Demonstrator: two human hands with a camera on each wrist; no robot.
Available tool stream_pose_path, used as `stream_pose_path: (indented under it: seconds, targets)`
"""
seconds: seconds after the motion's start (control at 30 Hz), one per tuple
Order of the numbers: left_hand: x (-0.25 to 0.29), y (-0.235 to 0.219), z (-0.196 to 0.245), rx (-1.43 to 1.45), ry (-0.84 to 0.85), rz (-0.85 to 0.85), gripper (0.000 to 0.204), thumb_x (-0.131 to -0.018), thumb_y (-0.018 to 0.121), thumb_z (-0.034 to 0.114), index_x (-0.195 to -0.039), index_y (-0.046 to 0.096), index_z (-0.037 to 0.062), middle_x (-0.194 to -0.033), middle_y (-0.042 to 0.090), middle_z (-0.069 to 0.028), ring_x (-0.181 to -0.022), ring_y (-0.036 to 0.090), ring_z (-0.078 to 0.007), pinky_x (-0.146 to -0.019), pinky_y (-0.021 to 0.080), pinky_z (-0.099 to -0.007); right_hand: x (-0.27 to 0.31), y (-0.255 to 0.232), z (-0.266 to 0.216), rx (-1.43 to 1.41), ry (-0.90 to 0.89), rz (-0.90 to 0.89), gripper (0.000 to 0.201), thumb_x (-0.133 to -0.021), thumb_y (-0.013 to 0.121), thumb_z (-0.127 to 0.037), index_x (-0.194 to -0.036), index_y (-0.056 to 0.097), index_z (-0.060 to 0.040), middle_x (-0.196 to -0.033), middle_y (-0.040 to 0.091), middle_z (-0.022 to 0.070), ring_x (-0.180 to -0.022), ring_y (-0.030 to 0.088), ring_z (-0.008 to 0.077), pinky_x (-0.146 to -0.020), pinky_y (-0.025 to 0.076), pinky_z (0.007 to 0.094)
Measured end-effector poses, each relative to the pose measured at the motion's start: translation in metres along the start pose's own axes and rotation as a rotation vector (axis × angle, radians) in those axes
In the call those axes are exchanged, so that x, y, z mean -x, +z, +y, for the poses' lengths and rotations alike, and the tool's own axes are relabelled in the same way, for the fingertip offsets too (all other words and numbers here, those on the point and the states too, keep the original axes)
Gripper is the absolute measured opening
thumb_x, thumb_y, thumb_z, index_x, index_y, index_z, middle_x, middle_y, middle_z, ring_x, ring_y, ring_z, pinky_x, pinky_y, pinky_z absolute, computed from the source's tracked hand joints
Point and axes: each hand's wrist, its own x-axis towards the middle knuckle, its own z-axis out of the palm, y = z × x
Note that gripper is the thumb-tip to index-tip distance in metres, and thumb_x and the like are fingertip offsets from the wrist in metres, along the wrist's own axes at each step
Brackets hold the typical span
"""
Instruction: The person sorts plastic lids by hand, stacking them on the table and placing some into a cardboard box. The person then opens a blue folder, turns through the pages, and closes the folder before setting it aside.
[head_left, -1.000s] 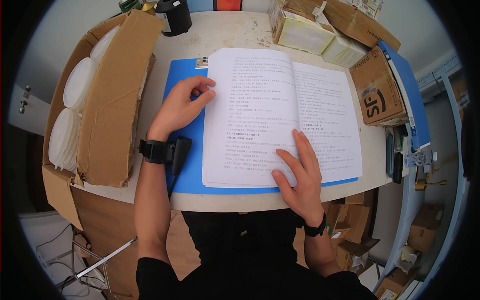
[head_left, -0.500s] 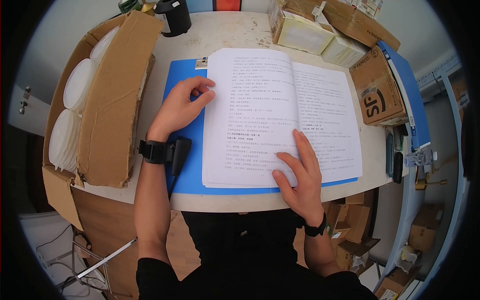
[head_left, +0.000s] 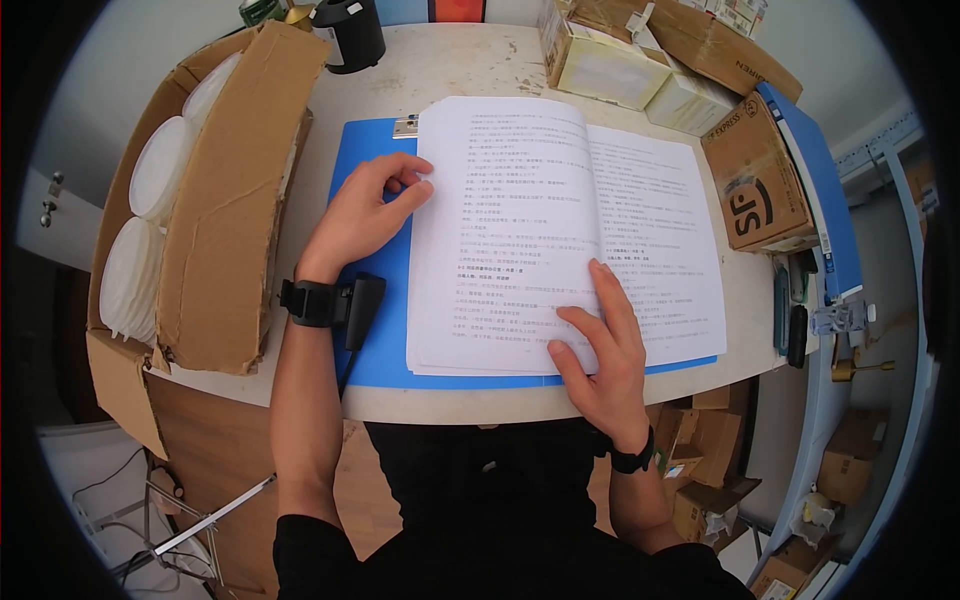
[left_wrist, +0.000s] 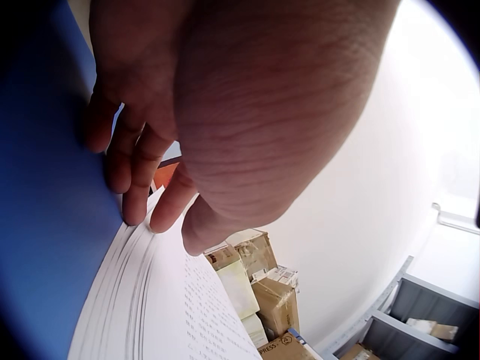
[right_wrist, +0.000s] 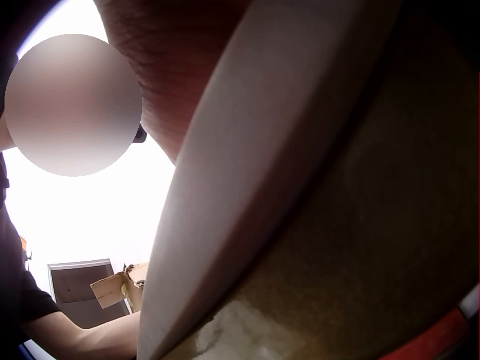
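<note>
A thick printed book point(head_left: 500, 230) of white pages lies spread on a blue clipboard point(head_left: 370, 365), whose metal clip point(head_left: 405, 126) shows at the top left. My left hand point(head_left: 365, 205) is at the book's left edge, fingers loosely bent. The left wrist view shows its fingertips point(left_wrist: 135, 214) right at the edges of the stacked pages. Across the lower part of the book, near the fold between the pages, my right hand point(head_left: 605, 355) rests with fingers spread. The right wrist view shows mostly the table's underside and edge point(right_wrist: 225, 187), with the fingers hidden.
To the left stands a cardboard box point(head_left: 235, 200) holding stacked white round lids or bowls point(head_left: 160, 170). A black cylinder point(head_left: 348, 35) is at the back. Boxes point(head_left: 605, 65), an SF carton point(head_left: 755, 185) and a blue folder point(head_left: 815, 190) line the right side.
</note>
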Motion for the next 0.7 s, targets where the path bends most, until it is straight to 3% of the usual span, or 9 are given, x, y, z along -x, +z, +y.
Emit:
stream_pose_path:
  seconds: [0.7]
  targets:
    - [0.0,0.0004,-0.0006,-0.021,0.014,0.012,0.025,-0.099,0.069,0.017,-0.12,0.07,0.004,-0.098,0.064,-0.0029,-0.094,0.057,-0.0145,-0.089,0.049,-0.0302,-0.0001,-0.0002,0.0002,-0.018,0.007,0.005,0.026,-0.085,0.078,-0.013,-0.109,0.073,-0.0034,-0.156,0.049,0.0267,-0.142,0.047,0.0481,-0.111,0.044,0.0509]
